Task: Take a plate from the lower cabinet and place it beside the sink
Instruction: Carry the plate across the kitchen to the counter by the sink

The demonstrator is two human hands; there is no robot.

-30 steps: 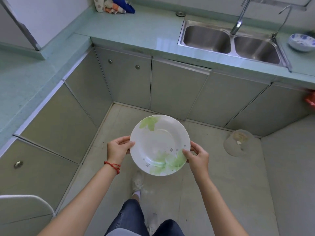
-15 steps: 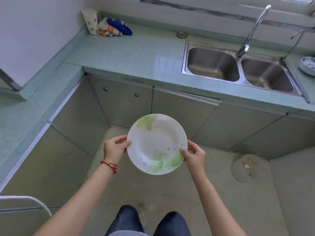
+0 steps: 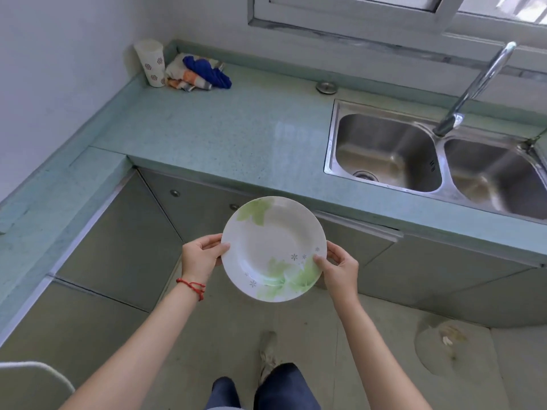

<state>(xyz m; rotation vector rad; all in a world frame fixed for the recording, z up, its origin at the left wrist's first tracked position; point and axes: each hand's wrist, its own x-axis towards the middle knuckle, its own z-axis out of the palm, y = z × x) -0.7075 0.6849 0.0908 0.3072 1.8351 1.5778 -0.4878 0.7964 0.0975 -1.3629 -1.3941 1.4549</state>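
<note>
A white plate with green leaf prints is held level in front of me, below the counter edge and over the cabinet fronts. My left hand grips its left rim, with a red string around that wrist. My right hand grips its right rim. The steel double sink is set in the pale green countertop, up and to the right of the plate. The grey lower cabinet doors behind the plate look closed.
A patterned paper cup and bunched cloths lie in the far left counter corner. A sink plug lies behind the sink, and a tall faucet arches over it. My legs and a stained floor patch are below.
The view has tilted up and moved closer to the counter, so the sink and countertop sit lower and larger in frame. Both hands keep hold of the plate.
</note>
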